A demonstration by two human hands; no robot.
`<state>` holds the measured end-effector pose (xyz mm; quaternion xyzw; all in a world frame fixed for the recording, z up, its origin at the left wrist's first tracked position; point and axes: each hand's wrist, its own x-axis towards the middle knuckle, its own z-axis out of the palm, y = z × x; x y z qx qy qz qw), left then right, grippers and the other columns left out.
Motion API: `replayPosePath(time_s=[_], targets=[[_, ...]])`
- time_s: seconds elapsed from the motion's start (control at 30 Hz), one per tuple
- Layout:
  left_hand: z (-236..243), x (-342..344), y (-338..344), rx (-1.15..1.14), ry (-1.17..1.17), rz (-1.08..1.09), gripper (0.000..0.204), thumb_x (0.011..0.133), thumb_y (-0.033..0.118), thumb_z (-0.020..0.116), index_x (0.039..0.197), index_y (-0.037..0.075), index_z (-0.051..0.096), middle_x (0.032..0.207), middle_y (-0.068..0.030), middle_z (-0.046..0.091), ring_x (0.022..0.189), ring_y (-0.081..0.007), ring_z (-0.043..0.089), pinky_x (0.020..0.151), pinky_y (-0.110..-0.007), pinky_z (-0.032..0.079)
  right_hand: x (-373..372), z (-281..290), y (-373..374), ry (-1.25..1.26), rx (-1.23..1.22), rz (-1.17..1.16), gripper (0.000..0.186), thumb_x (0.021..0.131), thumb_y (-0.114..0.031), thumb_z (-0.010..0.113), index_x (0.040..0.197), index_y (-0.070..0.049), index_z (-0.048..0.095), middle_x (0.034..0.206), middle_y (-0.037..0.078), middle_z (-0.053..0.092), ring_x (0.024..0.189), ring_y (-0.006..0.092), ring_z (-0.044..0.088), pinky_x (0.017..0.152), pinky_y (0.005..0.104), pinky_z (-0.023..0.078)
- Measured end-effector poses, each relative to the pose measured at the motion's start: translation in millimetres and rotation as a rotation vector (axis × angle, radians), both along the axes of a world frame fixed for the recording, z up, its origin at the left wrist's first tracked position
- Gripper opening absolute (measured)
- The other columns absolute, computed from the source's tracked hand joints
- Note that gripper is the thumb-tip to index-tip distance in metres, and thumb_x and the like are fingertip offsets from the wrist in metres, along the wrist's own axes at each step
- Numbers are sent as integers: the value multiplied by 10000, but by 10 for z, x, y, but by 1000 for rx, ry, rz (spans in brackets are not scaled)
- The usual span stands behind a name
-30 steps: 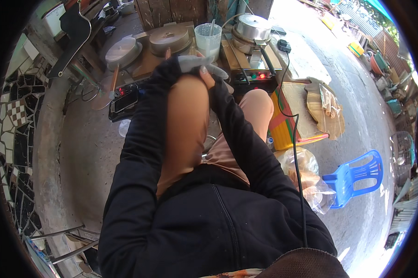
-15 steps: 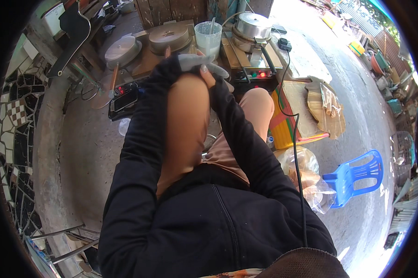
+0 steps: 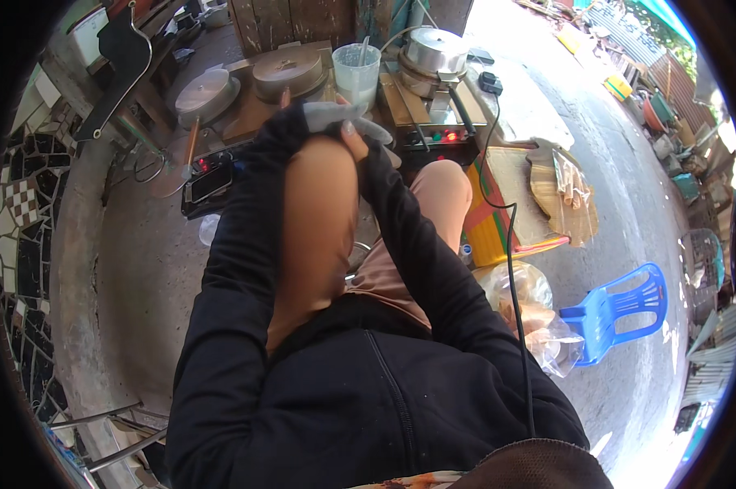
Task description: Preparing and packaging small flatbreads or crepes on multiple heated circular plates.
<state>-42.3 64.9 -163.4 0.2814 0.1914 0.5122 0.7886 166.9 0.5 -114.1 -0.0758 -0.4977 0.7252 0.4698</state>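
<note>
My hands meet over my raised left knee (image 3: pixel 321 191). My left hand (image 3: pixel 329 116), in a grey glove, lies across the top of the knee with its fingers stretched to the right. From the other side, my right hand (image 3: pixel 354 140) closes against the gloved fingers, its bare thumb showing; its other fingers are largely hidden. No tool is visible in either hand. Beyond them stand a round lidded pan (image 3: pixel 287 67), a translucent bucket (image 3: pixel 355 80) with a utensil in it, and a round metal cooker (image 3: pixel 436 54) with a black handle and lit red lights below.
Another lidded pan (image 3: pixel 206 94) with a wooden handle stands left, near a dark phone (image 3: pixel 210 185). A black cable (image 3: pixel 512 269) crosses my right side. Cardboard (image 3: pixel 557 196) with bagged rolled pieces, a clear plastic bag (image 3: pixel 521 293) and a blue chair (image 3: pixel 617 314) lie right.
The whole view has shifted slightly, so the scene sits a little further left. My hands stay together over the knee.
</note>
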Motion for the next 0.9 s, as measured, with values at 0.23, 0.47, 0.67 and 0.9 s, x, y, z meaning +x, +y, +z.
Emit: replayPosePath(time_s=[0.23, 0.47, 0.67, 0.9], targets=[[150, 159, 185, 89, 173, 24, 792, 818, 464, 547, 1373, -41, 295, 1387, -203, 361, 1233, -284, 415, 1083, -314, 254, -18, 53, -41, -29, 27, -5, 540, 945, -244, 500, 1427, -79, 323, 1302, 132, 468, 1071, 173, 493, 923, 267, 396], [355, 235, 114, 222, 731, 18, 637, 903, 445, 516, 1266, -78, 477, 1289, -196, 518, 1151, -239, 501, 1054, -275, 291, -28, 2, 9, -14, 21, -3, 534, 942, -227, 499, 1420, -58, 332, 1324, 131, 452, 1116, 177, 468, 967, 272, 362], [569, 369, -194, 269, 739, -81, 606, 918, 449, 491, 1250, -57, 508, 1288, -162, 530, 1162, -212, 483, 1053, -249, 263, -26, -26, 13, -58, 32, -6, 541, 941, -221, 488, 1445, -137, 309, 1280, 132, 487, 1028, 165, 508, 899, 269, 405], [929, 505, -399, 319, 755, -187, 576, 935, 453, 462, 1232, -34, 545, 1288, -123, 544, 1174, -181, 462, 1052, -219, 231, -15, 42, -39, -63, 40, -4, 551, 931, -213, 508, 1431, -75, 319, 1328, 141, 455, 1107, 177, 469, 942, 267, 367]])
